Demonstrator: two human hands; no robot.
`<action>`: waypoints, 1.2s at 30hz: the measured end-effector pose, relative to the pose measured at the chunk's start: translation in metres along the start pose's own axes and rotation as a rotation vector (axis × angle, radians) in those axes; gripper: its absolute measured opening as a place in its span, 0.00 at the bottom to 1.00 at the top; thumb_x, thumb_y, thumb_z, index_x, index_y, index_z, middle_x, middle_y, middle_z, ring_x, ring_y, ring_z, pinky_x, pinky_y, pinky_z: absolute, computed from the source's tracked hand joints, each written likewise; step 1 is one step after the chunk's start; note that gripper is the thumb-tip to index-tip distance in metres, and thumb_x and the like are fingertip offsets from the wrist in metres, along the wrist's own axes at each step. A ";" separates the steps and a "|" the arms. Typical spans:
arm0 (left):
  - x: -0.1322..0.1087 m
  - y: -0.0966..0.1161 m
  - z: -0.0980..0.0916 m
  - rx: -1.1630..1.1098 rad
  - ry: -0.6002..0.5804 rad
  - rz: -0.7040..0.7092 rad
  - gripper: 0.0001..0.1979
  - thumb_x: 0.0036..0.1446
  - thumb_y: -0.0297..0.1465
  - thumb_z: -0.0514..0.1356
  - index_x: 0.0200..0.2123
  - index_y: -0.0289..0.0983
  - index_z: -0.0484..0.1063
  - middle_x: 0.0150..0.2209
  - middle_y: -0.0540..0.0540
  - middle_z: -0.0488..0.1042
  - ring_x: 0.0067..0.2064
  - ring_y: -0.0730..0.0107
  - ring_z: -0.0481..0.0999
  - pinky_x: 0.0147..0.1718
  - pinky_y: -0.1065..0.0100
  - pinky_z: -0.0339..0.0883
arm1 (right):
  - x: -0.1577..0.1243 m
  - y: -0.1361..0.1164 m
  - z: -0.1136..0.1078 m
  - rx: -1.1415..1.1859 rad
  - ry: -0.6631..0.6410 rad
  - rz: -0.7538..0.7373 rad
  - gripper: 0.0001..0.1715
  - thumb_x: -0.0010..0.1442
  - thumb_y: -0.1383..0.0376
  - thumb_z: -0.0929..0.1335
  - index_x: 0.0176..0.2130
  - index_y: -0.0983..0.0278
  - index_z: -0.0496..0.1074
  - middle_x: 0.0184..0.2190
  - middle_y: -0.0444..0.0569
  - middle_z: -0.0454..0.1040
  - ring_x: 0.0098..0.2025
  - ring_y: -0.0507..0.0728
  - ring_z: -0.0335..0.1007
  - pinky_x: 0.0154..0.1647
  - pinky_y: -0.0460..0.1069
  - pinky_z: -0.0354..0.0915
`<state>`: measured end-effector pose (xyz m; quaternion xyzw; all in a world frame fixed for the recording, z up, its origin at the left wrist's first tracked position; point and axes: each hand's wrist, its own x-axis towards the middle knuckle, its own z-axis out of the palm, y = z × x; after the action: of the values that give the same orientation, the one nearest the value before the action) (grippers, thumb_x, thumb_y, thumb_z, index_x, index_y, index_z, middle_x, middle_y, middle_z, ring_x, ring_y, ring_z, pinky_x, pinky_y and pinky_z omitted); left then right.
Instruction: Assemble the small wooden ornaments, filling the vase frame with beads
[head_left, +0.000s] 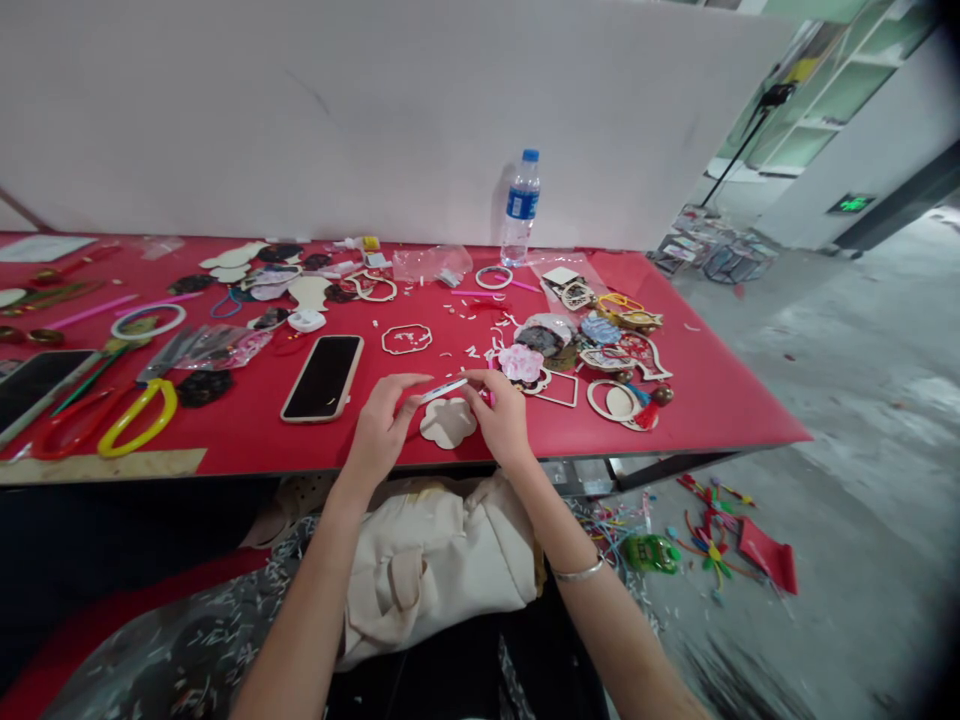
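A thin, flat pale piece [443, 390] is held nearly edge-on between my two hands, so its outline cannot be made out. My left hand [382, 425] pinches its left end with thumb and fingers. At the other end, the fingers of my right hand [499, 412] are closed on it. Just below, near the table's front edge, lies a flower-shaped wooden blank [448, 423]. A pink flower-patterned piece [520, 363] rests beyond my right hand. To the left of my left hand lies a phone [322, 378] with a dark screen.
On the red table [720, 400] stands a water bottle [521, 210] by the white partition. Yellow-handled scissors [139, 420] lie at left. Wooden frames, tassels and a white ring [611, 400] crowd the right. White scraps are scattered about. A cream bag [442, 560] rests on my lap.
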<state>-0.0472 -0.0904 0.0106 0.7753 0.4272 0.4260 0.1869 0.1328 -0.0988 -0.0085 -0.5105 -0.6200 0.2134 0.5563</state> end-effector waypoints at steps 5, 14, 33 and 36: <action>0.002 -0.013 0.002 0.043 -0.063 0.083 0.13 0.65 0.33 0.50 0.46 0.38 0.72 0.45 0.44 0.75 0.51 0.65 0.71 0.54 0.60 0.63 | 0.000 0.002 -0.001 0.071 0.097 0.065 0.08 0.59 0.64 0.66 0.40 0.62 0.74 0.34 0.46 0.75 0.36 0.53 0.70 0.42 0.48 0.66; 0.000 -0.023 0.007 0.121 -0.082 0.128 0.13 0.63 0.28 0.51 0.46 0.37 0.73 0.43 0.43 0.76 0.48 0.65 0.72 0.50 0.62 0.68 | -0.002 -0.003 -0.001 0.232 0.078 0.066 0.18 0.57 0.62 0.69 0.47 0.61 0.67 0.33 0.44 0.74 0.35 0.52 0.71 0.42 0.49 0.67; -0.007 -0.016 0.014 0.456 -0.130 0.347 0.15 0.64 0.27 0.49 0.46 0.35 0.74 0.40 0.41 0.78 0.46 0.61 0.74 0.45 0.60 0.70 | 0.000 0.004 0.006 0.297 -0.044 0.187 0.15 0.51 0.60 0.71 0.38 0.62 0.68 0.30 0.44 0.74 0.34 0.53 0.73 0.41 0.49 0.69; -0.007 -0.016 0.014 0.458 -0.121 0.344 0.16 0.64 0.27 0.48 0.47 0.35 0.74 0.42 0.41 0.78 0.47 0.60 0.73 0.46 0.60 0.69 | 0.000 0.005 0.006 0.329 -0.071 0.164 0.21 0.52 0.60 0.71 0.46 0.61 0.65 0.28 0.41 0.72 0.32 0.51 0.70 0.39 0.47 0.67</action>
<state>-0.0457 -0.0862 -0.0110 0.8823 0.3626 0.2968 -0.0430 0.1297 -0.0952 -0.0146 -0.4537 -0.5523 0.3742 0.5908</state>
